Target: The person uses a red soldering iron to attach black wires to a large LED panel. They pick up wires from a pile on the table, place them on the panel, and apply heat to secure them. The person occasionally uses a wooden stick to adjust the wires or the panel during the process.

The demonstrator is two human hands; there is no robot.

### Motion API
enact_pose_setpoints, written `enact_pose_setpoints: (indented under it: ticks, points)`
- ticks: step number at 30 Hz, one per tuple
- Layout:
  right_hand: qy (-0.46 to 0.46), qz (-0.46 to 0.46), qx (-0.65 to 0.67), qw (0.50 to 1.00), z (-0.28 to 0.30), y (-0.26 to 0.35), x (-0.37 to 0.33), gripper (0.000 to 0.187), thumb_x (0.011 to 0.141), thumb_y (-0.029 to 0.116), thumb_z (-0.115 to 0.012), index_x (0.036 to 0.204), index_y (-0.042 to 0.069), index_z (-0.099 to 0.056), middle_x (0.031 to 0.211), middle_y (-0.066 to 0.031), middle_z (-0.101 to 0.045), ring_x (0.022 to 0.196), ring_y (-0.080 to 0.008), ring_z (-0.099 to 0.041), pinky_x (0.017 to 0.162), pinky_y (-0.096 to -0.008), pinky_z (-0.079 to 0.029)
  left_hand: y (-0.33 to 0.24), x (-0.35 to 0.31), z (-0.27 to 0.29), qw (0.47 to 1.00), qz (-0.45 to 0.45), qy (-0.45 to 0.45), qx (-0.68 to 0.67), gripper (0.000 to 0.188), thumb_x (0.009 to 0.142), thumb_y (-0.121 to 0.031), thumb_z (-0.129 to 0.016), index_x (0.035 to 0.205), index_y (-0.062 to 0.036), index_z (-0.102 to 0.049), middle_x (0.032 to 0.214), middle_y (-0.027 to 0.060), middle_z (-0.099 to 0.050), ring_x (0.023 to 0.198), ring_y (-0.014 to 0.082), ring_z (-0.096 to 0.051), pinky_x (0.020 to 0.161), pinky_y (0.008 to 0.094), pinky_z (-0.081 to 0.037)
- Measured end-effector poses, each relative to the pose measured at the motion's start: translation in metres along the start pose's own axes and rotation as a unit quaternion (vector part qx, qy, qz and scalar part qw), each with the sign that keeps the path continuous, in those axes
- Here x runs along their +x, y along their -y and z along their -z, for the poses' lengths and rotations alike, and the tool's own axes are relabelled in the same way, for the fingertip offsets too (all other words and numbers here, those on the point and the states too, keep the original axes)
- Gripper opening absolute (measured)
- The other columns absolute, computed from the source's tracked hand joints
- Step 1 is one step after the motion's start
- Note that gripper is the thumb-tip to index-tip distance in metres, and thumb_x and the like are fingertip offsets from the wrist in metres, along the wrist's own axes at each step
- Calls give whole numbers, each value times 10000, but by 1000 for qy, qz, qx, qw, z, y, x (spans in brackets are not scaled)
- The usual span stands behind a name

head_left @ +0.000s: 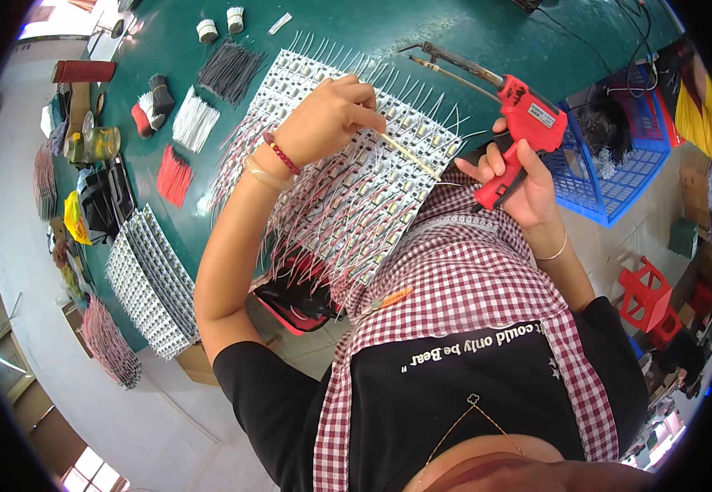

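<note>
My right hand (524, 176) is wrapped round the handle of a red soldering gun (531, 119). Its long metal barrel and feed tube point left over the far edge of the boards. Fingers closed, my left hand (335, 115) hovers above a panel of white circuit boards (397, 193). A thin pale stick (409, 156) runs from its fingertips across the panel toward me; the pinch is partly hidden. Rows of small components cover the panel, with many red, black and white wires sticking out. The panel lies at the table's near edge, against my checked apron.
Bundles of black wires (229, 72), white wires (195, 123) and red wires (175, 175) lie on the green table (323, 25). Stacked board panels (152, 279) stand at the left. A blue plastic crate (610, 184) and a red stool (645, 289) are at the right.
</note>
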State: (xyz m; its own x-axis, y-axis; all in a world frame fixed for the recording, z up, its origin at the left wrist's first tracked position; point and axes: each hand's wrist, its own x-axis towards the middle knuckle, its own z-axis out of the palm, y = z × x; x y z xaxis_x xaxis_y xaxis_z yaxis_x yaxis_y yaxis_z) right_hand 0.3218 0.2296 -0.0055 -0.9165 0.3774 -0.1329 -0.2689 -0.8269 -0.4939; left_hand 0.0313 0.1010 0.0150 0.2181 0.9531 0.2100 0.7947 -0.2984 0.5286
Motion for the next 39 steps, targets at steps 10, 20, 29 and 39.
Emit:
enact_pose_setpoints:
  ticks: [10, 20, 29, 39]
  points:
    - [-10, 6, -7, 1000, 0, 1, 0, 367, 987, 320, -518, 1254, 81, -437, 765, -60, -575, 823, -206, -609, 1047, -523, -391, -16, -18, 4, 998, 19, 41, 39, 354, 617, 102, -591, 836, -151, -708, 833, -13, -560, 831, 210, -526, 717, 343, -423]
    - [-6, 25, -16, 1000, 3, 12, 3, 374, 1002, 322, -489, 1283, 86, -418, 767, -38, -514, 800, -165, -561, 1042, -518, -404, -59, -38, 48, 994, 80, -25, 65, 354, 625, 78, -602, 854, -163, -723, 822, -6, -554, 808, 204, -526, 718, 324, -374]
    - [27, 91, -2, 995, 14, 56, 12, 398, 992, 324, -513, 1306, 92, -433, 784, -33, -465, 799, -168, -512, 1033, -477, -402, 26, 24, 7, 951, 197, -205, 120, 308, 741, 35, -562, 909, -140, -751, 834, 88, -594, 870, 303, -549, 776, 390, -475]
    - [0, 104, 29, 994, 23, 58, -3, 394, 992, 315, -515, 1310, 99, -429, 770, -23, -438, 794, -160, -501, 1011, -452, -416, 116, 130, 3, 938, 116, -268, 188, 310, 808, 13, -576, 1032, -145, -721, 971, 86, -612, 950, 297, -580, 833, 384, -481]
